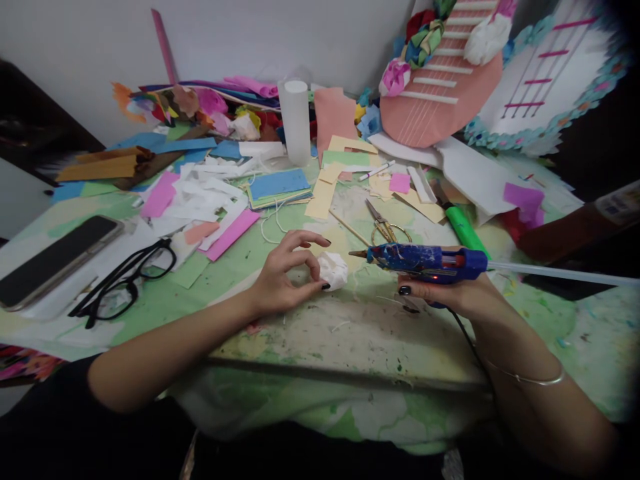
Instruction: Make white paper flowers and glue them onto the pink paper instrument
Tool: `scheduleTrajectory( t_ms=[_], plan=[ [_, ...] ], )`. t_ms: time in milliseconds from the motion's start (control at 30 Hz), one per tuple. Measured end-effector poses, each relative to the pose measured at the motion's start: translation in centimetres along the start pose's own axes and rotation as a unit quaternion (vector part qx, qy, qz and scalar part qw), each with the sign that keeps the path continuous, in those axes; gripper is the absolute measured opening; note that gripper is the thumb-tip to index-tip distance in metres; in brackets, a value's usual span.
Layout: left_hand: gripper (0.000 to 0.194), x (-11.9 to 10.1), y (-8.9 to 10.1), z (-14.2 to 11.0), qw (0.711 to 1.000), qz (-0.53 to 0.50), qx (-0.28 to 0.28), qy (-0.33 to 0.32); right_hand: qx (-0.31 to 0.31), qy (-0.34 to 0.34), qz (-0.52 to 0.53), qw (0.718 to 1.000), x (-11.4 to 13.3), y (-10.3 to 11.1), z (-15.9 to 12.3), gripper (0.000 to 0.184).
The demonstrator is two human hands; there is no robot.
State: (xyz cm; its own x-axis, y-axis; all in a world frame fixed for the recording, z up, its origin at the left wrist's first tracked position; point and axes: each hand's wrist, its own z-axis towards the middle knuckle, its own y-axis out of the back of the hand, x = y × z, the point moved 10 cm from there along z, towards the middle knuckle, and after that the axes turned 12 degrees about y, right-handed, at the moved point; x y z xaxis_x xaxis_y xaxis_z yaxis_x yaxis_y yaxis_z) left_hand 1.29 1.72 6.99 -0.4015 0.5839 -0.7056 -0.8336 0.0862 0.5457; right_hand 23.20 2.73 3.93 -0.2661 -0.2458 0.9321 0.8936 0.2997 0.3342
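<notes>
Black sleeve (45,413) nearest, lower left; bare left forearm (170,353) runs from it up and right over the table edge. Left hand (287,280) palm inward, wrist just above the board (360,350). Thumb stretched right, its tip on the near side of the white wad (334,271); another finger curls in toward the thumb, index arched above, raised clear of it. Grip is narrow, a light pinch at the wad's left side. Wad sits mid-table, over the board's far part, between the two hands.

Right forearm (545,413) comes in from lower right, bracelet (537,381) around it, angled up and left. Right hand (450,293) closed around the glue gun (425,262), thumb along the near side pointing left; other fingers mostly hidden. Gun held roughly level, red light lit, nozzle (357,253) aimed left at the wad, small gap between. Glue stick (560,272) juts out the back; cord (465,333) drops below the hand.

Beyond the gun: scissors (383,223), thin stick (350,228), green marker (467,230). Left: glasses (120,287) beside the phone (55,260).
</notes>
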Motion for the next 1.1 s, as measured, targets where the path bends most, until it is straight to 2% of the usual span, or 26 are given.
scheduleTrajectory(
  t_ms=[267,700,900,1100],
  plan=[
    [0.01,-0.28,0.22,0.08,0.999,0.042,-0.02,-0.016,-0.001,-0.015,0.006,1.0,0.44,-0.18,0.11,0.025],
    [0.005,-0.13,0.0,0.06,0.999,0.042,-0.007,-0.019,-0.015,-0.021,0.008,1.0,0.39,-0.05,0.13,0.026],
    [0.022,-0.24,0.14,0.01,0.999,0.032,-0.01,-0.018,-0.012,-0.016,0.013,1.0,0.25,0.0,0.12,0.025],
    [0.015,-0.05,0.58,0.03,1.0,-0.015,-0.011,0.007,-0.011,-0.013,0.013,1.0,0.29,-0.1,0.06,0.023]
  ],
)
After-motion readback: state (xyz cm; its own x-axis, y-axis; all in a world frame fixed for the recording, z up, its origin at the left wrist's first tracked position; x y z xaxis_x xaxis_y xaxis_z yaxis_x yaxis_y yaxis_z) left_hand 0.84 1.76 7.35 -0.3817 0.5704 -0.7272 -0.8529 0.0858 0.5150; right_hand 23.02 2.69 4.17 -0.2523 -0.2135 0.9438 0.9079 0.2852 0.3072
